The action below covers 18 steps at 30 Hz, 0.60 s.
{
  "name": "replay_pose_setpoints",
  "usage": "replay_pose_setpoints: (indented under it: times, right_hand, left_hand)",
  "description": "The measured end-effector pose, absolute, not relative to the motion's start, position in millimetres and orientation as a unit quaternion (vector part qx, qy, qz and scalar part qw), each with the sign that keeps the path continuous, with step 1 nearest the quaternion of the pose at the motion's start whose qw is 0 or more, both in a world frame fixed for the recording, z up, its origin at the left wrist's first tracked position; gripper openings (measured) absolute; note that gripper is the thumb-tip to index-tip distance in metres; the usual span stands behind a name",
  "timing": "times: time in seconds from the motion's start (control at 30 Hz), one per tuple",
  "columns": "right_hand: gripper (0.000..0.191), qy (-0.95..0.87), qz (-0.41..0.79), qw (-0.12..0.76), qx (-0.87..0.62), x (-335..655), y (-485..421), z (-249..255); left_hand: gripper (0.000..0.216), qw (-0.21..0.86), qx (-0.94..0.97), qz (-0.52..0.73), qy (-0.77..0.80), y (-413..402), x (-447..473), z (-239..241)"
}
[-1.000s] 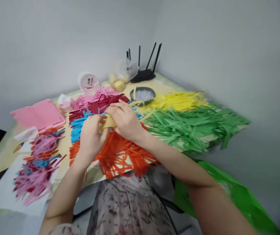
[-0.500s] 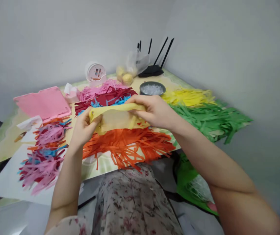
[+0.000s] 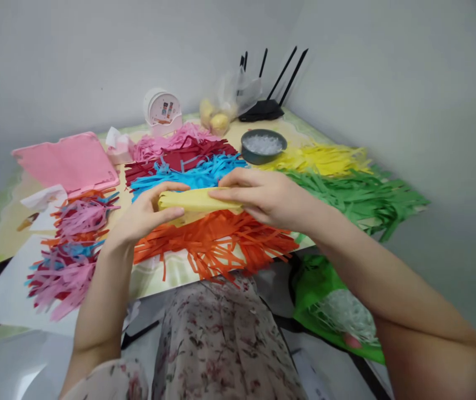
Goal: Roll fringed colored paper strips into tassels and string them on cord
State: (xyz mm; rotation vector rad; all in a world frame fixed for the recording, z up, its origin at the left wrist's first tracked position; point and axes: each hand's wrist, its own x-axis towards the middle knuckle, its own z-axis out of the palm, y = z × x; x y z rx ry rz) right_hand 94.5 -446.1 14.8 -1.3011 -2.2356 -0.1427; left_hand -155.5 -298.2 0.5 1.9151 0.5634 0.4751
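Observation:
A folded strip of yellow crepe paper [image 3: 196,200] is held level above the table between my two hands. My left hand [image 3: 148,211] pinches its left end, thumb below and fingers on top. At the right end, my right hand [image 3: 258,194] closes over the paper with its fingers laid along it. Directly below lies a heap of orange paper fringe [image 3: 221,244]. Just behind the hands, blue paper fringe [image 3: 200,172] is spread out, with dark red fringe [image 3: 179,158] and pink fringe [image 3: 175,141] farther back.
Green fringe [image 3: 358,194] overhangs the table's right edge, beside yellow fringe [image 3: 325,160]. A dark bowl [image 3: 264,157] of clear bits stands behind. At left are mixed-colour tassels [image 3: 65,278] and a pink folder [image 3: 66,161]. A black router [image 3: 262,110] sits at the back.
The yellow paper, spread wider half a second ago, is now folded into a narrower strip. My right hand's fingers have come over it. The view has shifted slightly.

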Motion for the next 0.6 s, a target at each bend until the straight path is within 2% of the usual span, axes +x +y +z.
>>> replay_pose_setpoints:
  times: [0.17, 0.27, 0.33, 0.4, 0.5, 0.6]
  right_hand:
    - [0.047, -0.864, -0.082, 0.169, -0.468, 96, -460, 26]
    - [0.058, -0.868, -0.063, 0.166, -0.464, 97, -467, 33]
    - [0.054, -0.865, -0.058, 0.184, -0.462, 95, -470, 36]
    - [0.047, -0.845, -0.087, 0.226, -0.478, 90, -469, 35]
    - [0.047, -0.808, -0.116, 0.292, -0.499, 78, -465, 19]
    - [0.021, -0.824, 0.009, 0.366, -0.431, 66, -459, -7]
  left_hand:
    - [0.066, 0.526, 0.797, 0.187, 0.230, -299, -149, -1]
    - [0.040, 0.523, 0.797, 0.188, 0.237, -297, -143, -1]
    - [0.024, 0.488, 0.816, 0.200, 0.236, -301, -141, 1]
    - [0.017, 0.434, 0.848, 0.209, 0.222, -314, -142, 3]
    - [0.010, 0.386, 0.885, 0.175, 0.196, -346, -153, 5]
    - [0.009, 0.387, 0.891, 0.152, 0.185, -366, -177, -1]
